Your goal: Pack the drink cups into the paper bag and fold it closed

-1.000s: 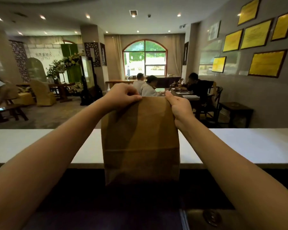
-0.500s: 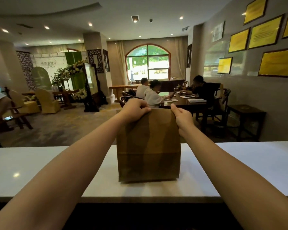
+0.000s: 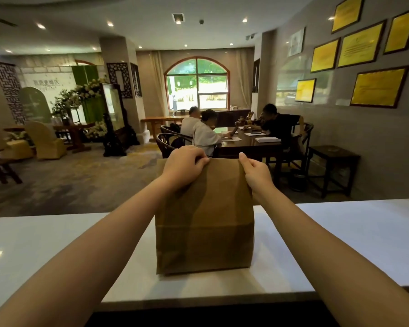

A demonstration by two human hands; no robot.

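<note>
A brown paper bag (image 3: 204,232) stands upright on the white counter (image 3: 340,244), its top edge folded flat and closed. My left hand (image 3: 184,167) grips the top left corner, fingers curled over the fold. At the top right corner, my right hand (image 3: 255,173) pinches the fold with the thumb on the near side. No drink cups are visible; the bag hides whatever is inside.
The counter runs left and right across the view with bare surface on both sides of the bag. Beyond it is a lounge: three people sit at a dark table (image 3: 246,142), with chairs, a side table (image 3: 333,161) and framed plaques on the right wall.
The bag went from hanging in front of the counter's near edge to standing on the counter top. Both hands kept their grip on the folded top throughout.
</note>
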